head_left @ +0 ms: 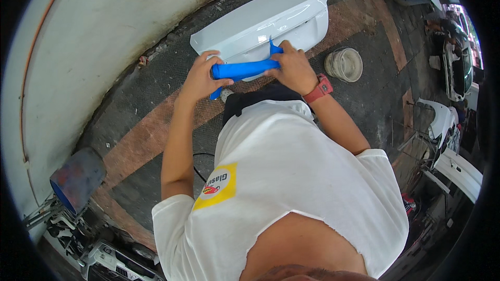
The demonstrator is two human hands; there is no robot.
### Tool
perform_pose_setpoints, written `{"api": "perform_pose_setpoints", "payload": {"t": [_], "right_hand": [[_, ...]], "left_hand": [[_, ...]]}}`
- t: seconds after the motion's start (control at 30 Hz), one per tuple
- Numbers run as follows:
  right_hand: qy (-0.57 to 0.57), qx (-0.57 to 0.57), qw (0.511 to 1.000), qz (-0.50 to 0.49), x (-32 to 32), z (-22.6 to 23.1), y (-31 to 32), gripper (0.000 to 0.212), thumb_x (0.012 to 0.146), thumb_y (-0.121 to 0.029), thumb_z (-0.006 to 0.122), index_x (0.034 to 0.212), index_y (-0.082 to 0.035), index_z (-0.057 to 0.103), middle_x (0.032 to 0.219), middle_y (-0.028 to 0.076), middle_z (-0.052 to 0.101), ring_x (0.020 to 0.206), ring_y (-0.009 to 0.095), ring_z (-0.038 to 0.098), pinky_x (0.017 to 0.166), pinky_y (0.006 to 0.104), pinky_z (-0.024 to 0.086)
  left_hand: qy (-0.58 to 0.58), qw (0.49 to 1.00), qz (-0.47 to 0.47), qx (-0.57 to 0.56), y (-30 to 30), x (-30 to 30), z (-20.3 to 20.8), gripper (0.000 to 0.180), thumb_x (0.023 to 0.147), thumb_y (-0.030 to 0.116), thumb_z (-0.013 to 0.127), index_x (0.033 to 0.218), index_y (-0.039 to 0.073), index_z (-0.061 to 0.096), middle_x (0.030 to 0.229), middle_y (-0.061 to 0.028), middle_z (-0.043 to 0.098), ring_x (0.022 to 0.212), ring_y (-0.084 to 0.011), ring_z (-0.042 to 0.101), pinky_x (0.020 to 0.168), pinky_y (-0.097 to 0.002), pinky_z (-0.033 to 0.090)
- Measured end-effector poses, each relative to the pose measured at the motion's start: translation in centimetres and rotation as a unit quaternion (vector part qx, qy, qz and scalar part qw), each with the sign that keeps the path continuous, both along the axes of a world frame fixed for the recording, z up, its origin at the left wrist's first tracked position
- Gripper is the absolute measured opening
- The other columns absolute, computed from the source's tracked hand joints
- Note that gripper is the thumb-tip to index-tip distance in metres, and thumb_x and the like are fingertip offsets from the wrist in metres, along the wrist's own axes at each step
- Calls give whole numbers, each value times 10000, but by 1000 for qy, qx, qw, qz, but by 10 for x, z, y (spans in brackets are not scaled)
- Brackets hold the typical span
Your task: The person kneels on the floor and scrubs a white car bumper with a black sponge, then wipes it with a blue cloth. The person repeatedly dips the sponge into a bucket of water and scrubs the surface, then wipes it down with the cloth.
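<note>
A blue cloth (244,70), folded into a long band, is stretched level between my two hands in front of my body. My left hand (199,79) grips its left end, with a loose corner hanging below the fingers. At the other end my right hand (295,68) is closed on the cloth, and a narrow blue tip sticks up beside the thumb. Just beyond the hands lies a glossy white car boot lid (255,18); the cloth overlaps its near edge in view. What supports the lid is hidden.
A dirty white bucket (344,65) stands on the floor right of the lid. At the lower left is a blue drum (78,179) by the wall (104,31). White car panels (458,171) and a car (455,67) are at the far right. Another car (117,263) sits lower left.
</note>
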State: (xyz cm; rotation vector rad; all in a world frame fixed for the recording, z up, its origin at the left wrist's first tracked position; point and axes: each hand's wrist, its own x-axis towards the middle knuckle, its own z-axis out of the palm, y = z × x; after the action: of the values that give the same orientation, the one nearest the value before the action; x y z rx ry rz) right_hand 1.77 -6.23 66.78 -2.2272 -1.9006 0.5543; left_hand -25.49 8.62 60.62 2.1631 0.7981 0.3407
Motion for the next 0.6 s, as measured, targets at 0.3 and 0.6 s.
{"api": "perform_pose_setpoints", "payload": {"t": [0.3, 0.6], "right_hand": [[291, -39, 942, -165, 106, -30, 36, 614, 967, -356, 758, 1427, 20, 601, 960, 250, 750, 991, 381, 763, 933, 436, 591], [742, -146, 582, -300, 209, -121, 52, 965, 1002, -810, 458, 1638, -96, 329, 1682, 266, 313, 1549, 463, 336, 1172, 694, 330]], "left_hand": [[91, 954, 84, -273, 51, 117, -32, 544, 990, 444, 759, 1317, 22, 654, 1085, -104, 750, 948, -210, 713, 870, -367, 568], [75, 958, 164, -222, -4, 330, -44, 460, 1038, 284, 674, 1395, 2, 603, 1150, -239, 744, 1043, -381, 734, 893, -463, 568]]}}
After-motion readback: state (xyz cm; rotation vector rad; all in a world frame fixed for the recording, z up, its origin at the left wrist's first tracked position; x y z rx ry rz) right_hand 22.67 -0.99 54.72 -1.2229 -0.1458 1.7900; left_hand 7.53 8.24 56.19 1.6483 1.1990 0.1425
